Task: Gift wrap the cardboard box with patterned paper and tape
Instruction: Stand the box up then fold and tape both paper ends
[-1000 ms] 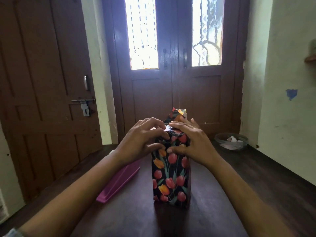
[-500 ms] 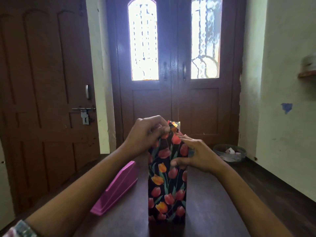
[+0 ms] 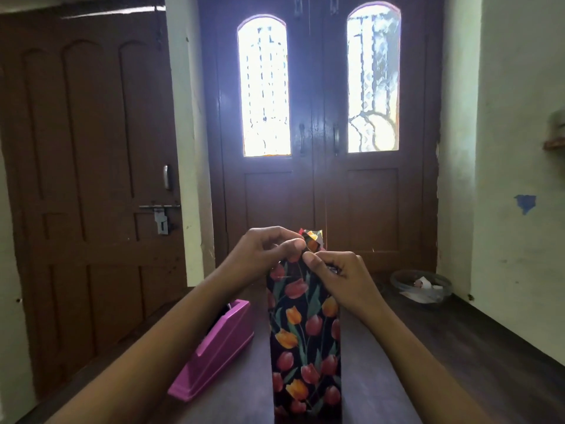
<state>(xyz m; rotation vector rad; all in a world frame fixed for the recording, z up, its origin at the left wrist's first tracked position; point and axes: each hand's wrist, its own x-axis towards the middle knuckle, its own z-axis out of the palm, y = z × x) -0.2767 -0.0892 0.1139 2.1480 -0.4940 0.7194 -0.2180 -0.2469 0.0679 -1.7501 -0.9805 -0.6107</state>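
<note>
- While both hands work at its top end, the box stands upright on one short end on the dark wooden tabletop, close in front of the person.
- Tall and narrow, it is covered on every face in view by paper with a black ground, printed with red and orange tulips on green stems and leaves.
- At the top the paper does not lie flat: a loose flap sticks up behind the hands, creased into points of orange and red.
- The left hand is at the top left corner, its fingers curled, with thumb and forefinger pinching the paper's upper edge.
- The right hand is at the top right corner, with its thumb pressed on the front face just beside the left thumb.
- The other right fingers curl round the paper at the right edge, and their tips are hidden.
- Both forearms reach in from the lower corners, one on each side of the box.
- A pink tape dispenser lies on the tabletop to the left of the box, near it but apart.
- Beyond the tabletop is a dark double door with two arched, bright panes.
- A brown bolted door is at the left, and a clear bowl of scraps sits on the floor at the right.
</note>
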